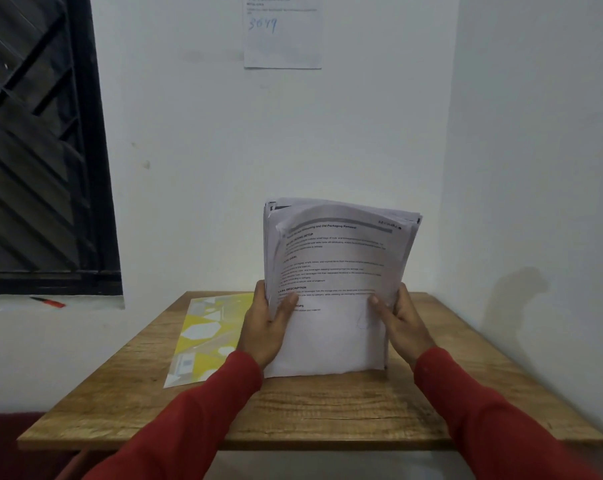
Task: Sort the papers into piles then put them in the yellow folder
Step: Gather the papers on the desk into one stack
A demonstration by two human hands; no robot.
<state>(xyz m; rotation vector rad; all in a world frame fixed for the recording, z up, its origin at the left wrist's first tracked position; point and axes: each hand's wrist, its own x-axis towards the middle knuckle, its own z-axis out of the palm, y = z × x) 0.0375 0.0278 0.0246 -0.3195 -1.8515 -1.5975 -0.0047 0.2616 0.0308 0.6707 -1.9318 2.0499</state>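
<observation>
A thick stack of printed white papers [334,289] stands upright, bottom edge on the table [327,407], top sheets curling; left hand [263,327] and right hand [402,323] fingers clamp its sides.

Top sheet of held papers [331,289]: "TASK DESCRIPTION", "Old Packaging Removal". Wall notice [282,32]: handwritten, possibly "3649".

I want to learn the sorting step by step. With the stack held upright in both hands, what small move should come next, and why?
Probably lay the stack of papers flat on the bare wood of the table. The left hand and right hand both grip its sides, so neither is free to peel sheets off. No piles exist yet, and the yellow folder lies closed at the left.
</observation>
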